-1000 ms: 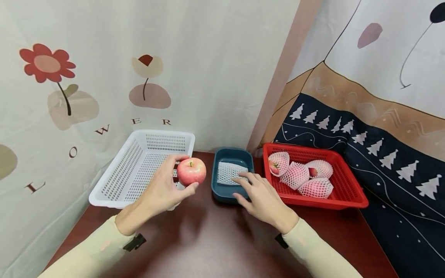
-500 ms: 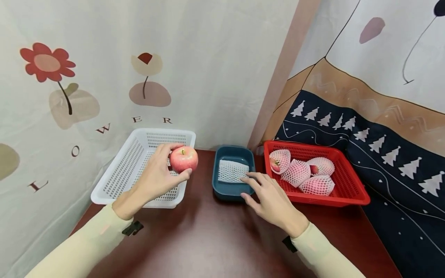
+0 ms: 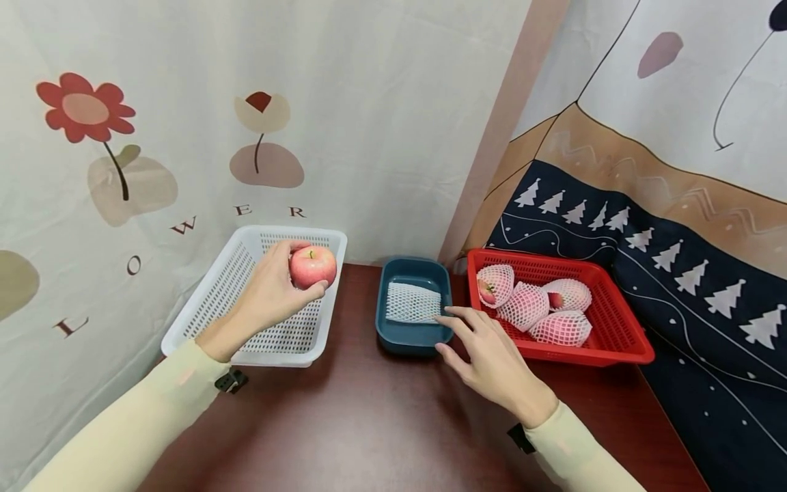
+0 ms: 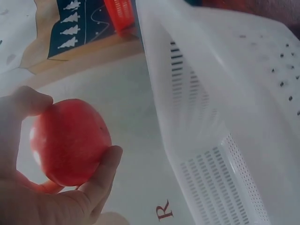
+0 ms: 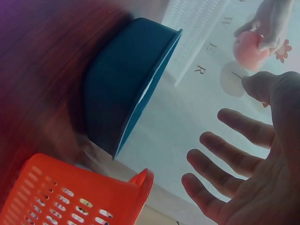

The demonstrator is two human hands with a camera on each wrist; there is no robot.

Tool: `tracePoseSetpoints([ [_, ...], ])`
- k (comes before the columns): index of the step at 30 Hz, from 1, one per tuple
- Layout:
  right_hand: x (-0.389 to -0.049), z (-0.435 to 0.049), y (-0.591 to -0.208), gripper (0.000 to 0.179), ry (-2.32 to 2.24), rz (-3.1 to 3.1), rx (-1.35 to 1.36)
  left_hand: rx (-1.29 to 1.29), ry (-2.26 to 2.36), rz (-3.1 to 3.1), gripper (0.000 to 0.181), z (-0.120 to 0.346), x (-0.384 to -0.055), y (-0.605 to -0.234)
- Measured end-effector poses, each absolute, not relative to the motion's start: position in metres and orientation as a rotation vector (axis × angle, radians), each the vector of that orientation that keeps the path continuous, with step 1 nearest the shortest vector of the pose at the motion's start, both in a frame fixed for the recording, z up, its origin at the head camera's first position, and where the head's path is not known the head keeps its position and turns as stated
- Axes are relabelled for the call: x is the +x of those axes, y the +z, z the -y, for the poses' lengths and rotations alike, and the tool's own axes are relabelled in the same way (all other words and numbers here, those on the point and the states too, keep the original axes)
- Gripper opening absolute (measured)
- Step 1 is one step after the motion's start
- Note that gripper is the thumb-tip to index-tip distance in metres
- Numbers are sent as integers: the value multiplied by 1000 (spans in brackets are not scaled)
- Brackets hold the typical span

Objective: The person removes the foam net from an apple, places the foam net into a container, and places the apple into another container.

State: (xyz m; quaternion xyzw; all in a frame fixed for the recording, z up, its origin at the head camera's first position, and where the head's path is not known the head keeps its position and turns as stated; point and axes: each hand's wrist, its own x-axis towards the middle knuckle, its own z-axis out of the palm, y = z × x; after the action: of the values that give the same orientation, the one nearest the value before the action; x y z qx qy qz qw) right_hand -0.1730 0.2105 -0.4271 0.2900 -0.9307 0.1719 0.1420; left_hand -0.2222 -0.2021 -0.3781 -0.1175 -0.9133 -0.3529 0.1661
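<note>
Above a slotted white plastic basket (image 3: 209, 301), the left hand (image 3: 264, 295) grips a smooth, round red apple (image 3: 315, 268). The right hand (image 3: 492, 362), fingers loosely spread, hovers beside a round-cornered blue tray (image 3: 408, 336).

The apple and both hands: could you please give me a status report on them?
Left hand gripping apple above rim of white basket. Right hand holding nothing, clear of blue tray. No obstruction visible between apple and white basket.

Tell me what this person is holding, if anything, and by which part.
The left hand holds the apple by its sides, between thumb and fingers, stem end uncovered; the right hand holds nothing.
</note>
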Motion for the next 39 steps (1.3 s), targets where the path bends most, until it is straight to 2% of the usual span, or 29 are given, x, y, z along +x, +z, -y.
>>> tracePoseSetpoints([
  [39, -170, -243, -424, 61, 466, 2629, 735, -173, -968, 2883, 86, 223, -292, -379],
])
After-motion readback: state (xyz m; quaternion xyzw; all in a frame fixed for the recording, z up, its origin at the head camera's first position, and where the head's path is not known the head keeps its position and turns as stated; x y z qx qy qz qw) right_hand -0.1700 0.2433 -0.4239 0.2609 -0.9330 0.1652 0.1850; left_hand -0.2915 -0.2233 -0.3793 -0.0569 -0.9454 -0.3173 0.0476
